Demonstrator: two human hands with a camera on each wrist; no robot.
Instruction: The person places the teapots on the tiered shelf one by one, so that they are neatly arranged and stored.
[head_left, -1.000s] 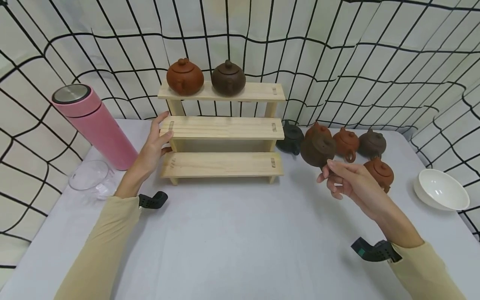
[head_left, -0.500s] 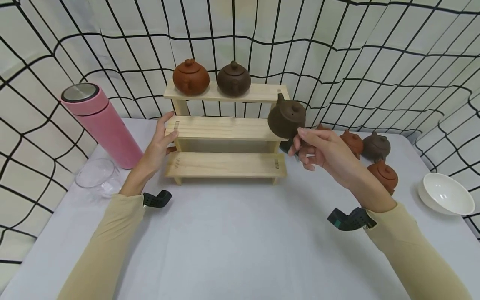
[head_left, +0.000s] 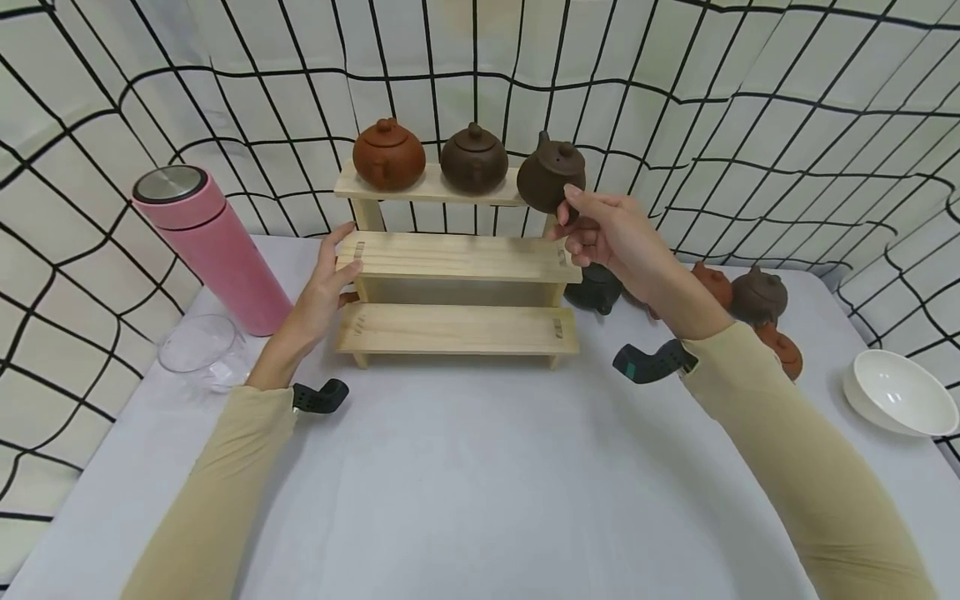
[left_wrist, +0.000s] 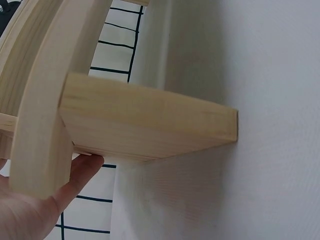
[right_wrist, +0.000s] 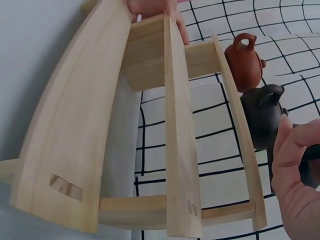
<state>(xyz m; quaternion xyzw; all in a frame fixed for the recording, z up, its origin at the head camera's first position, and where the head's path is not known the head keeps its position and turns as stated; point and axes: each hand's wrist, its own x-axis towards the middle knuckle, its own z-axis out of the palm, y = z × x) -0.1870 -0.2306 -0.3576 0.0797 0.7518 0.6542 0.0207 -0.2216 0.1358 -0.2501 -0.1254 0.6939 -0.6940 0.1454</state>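
Observation:
My right hand (head_left: pixel 611 237) pinches the handle of a dark brown teapot (head_left: pixel 552 173) at the right end of the top shelf (head_left: pixel 435 185); whether its base touches the wood cannot be told. On that shelf, to its left, stand a dark teapot (head_left: pixel 474 160) and a reddish-brown teapot (head_left: pixel 387 156). My left hand (head_left: pixel 315 292) grips the left end of the middle shelf (head_left: pixel 457 256) of the three-tier wooden stand. In the left wrist view, fingers (left_wrist: pixel 86 172) lie against the wood (left_wrist: pixel 40 125). The right wrist view shows the right hand (right_wrist: pixel 300 175) partly covering its teapot.
Right of the stand are a black teapot (head_left: pixel 595 289), a brown teapot (head_left: pixel 759 296) and reddish ones (head_left: pixel 782 350), partly behind my right arm. A white bowl (head_left: pixel 898 392) is far right. A pink bottle (head_left: pixel 217 254) and clear cup (head_left: pixel 202 350) stand left. Black wire mesh surrounds the table.
My right hand has carried the brown teapot left and up, from over the group on the table to the top shelf's right end. My left hand has stayed on the stand.

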